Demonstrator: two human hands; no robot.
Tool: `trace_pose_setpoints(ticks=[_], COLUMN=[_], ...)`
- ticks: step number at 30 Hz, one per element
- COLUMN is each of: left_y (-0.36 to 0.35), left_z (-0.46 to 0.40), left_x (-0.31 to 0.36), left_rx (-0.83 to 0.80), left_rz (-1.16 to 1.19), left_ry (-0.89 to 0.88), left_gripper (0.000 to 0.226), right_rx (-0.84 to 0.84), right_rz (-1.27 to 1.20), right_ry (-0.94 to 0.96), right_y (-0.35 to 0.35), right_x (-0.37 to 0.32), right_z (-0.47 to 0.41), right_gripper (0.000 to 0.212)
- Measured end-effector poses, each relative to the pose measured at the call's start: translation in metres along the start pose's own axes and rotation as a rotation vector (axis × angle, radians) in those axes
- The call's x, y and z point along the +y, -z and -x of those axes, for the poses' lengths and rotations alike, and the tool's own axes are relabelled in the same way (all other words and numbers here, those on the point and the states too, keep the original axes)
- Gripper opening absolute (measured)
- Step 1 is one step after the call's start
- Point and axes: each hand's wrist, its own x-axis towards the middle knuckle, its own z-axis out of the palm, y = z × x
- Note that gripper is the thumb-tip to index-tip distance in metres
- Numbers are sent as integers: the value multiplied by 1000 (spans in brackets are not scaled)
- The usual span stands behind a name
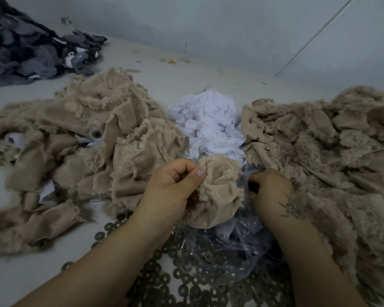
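Left hand point(173, 185) fingers point(183, 168): clenched, thumb pinching gathered beige plush piece point(217, 191). Right hand point(271, 189) fingers: curled at piece's right edge; grasp hidden, cannot tell.
Risks, judged: slipping from pinch through slick backing; snagging on clear plastic bag point(231, 247) beneath; scattering washers point(186, 280) across table point(20, 273).
Appearance: bunched, woven backing outward, frayed fur at rim.
Location: between both hands, above bag, just before white scrap heap point(211, 125).

Left hand point(171, 187): thumb raised, fingers point(181, 167) curled, pinching fabric piece point(220, 191).
Right hand point(272, 191): just right of left fingers; fingers curled under, grip content not discernible.
Forearms point(111, 258): bare, converging toward fingers.
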Motion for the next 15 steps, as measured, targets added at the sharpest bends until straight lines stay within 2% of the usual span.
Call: trace_pose_setpoints(ticks=[3, 5, 10, 11, 15], left_y=[0, 0, 1, 2, 2], left_z=[0, 0, 0, 0, 1], left_x=[0, 0, 2, 3, 6], left_rx=[-3, 3, 11, 10, 5], left_rz=[-3, -5, -19, -16, 3], left_ry=[-1, -1, -16, -22, -35], left_gripper=[20, 22, 28, 26, 19], right_rx=[-30, -11, 284, 278, -99], right_rz=[65, 19, -246, -329, -801], right_ry=[-17, -32, 8, 30, 80], right_y=[-3, -2, 25, 31, 48], right_x=[1, 2, 1, -4, -27], right_z=[-4, -3, 6, 10, 28], right_gripper=[17, 16, 6, 10, 35])
